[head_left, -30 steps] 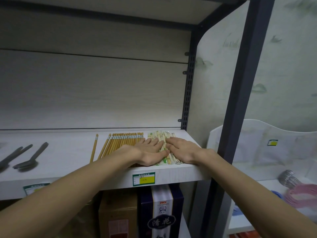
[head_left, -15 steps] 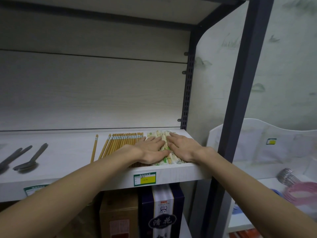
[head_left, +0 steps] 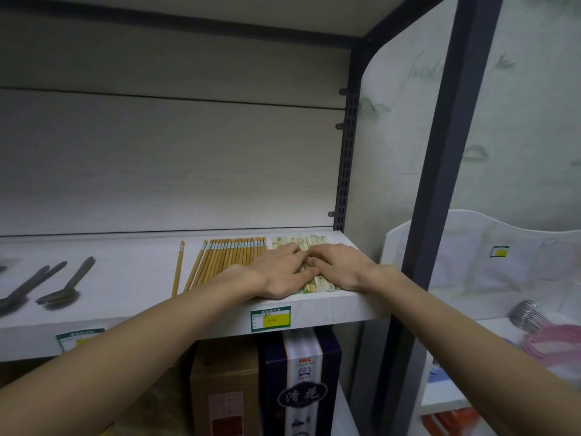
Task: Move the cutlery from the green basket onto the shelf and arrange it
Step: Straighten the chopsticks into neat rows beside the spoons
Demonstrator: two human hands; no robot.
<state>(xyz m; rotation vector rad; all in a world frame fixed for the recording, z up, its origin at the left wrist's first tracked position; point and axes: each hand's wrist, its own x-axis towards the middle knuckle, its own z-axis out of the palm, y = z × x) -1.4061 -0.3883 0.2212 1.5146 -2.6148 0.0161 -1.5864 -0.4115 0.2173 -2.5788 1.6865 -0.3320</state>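
Both hands have crept a little deeper over the wrapped chopsticks (head_left: 309,243) since a second ago, fingertips now nearly meeting at the pile's middle. I see the left hand (head_left: 281,272) and the right hand (head_left: 338,267) lying palm down, fingers spread flat and gripping nothing, pressing the paper-sleeved pack against the shelf (head_left: 125,278) near its front edge. At nine o'clock from the pack, touching it, lies a tidy row of bare wooden chopsticks (head_left: 231,258), with one stray chopstick (head_left: 178,269) set apart further toward nine. Well off at nine o'clock rest the dark spoons (head_left: 59,286). The green basket is not in view. A price label (head_left: 270,319) sits on the shelf lip at six o'clock from the hands. I judge this as the arranging stage: the sliding, flattening press suggests the pack is being squared and levelled, so the cutlery in view appears already moved and only straightening remains, the stray chopstick included.
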